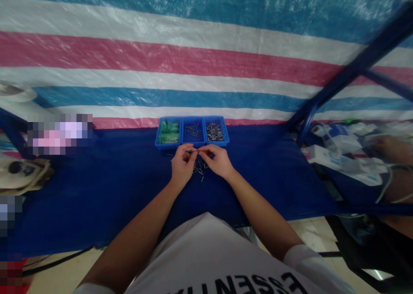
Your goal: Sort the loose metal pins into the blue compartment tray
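My left hand (182,166) and my right hand (220,161) meet fingertip to fingertip over the table. Both are closed in a pinch, and whatever sits between the fingers is too small to name. Below them, a loose pile of thin dark metal pieces like screws or pins (201,170) lies on the blue table. Just beyond my fingers stand three joined blue bins. Green packets (170,130) fill the left bin (167,147), a few thin metal pieces (192,132) lie in the middle one, and a heap of small metal pieces (214,132) is in the right one.
A blue-covered table (122,165) spreads to both sides. Behind it hangs a striped tarp (193,53). Blue metal frame bars (335,81) rise at the right, near white boxes (345,160) and another person's hand (394,148). At the far left is a tan tray (27,184).
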Available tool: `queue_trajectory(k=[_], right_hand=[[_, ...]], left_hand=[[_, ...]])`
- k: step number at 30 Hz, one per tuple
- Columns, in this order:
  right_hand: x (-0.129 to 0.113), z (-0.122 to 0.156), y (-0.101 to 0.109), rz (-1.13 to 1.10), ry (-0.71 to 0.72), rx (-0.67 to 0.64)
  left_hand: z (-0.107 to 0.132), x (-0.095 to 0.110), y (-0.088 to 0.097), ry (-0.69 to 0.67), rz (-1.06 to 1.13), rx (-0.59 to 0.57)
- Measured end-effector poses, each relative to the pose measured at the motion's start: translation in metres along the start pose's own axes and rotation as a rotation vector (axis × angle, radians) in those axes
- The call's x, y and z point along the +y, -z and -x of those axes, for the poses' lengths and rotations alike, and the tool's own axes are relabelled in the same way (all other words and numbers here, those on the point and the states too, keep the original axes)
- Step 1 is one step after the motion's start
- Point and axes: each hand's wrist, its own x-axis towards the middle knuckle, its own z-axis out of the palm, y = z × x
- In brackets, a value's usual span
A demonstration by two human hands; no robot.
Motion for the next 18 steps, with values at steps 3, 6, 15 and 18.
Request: queue_trajectory(k=[3,6,15,18], right_hand=[[-0.0007,0.0,-0.0001,0.001,0.002,0.0],[-0.0014,0.0,0.0,-0.001,0.013,-0.007],[-0.0023,0.0,0.0008,0.02,0.001,-0.01],[-0.0008,-0.0003,0.0004,0.001,-0.03,0.014]], left_hand=[[-0.0004,-0.0004,0.001,0.001,-0.048,0.007],[-0.0006,-0.0023,0.0018,-0.004,-0.076,0.009],[0.0003,-0.0034,0.0015,0.02,-0.007,-0.022],[0.0002,-0.0027,0.0006,-0.006,0.003,-0.02]])
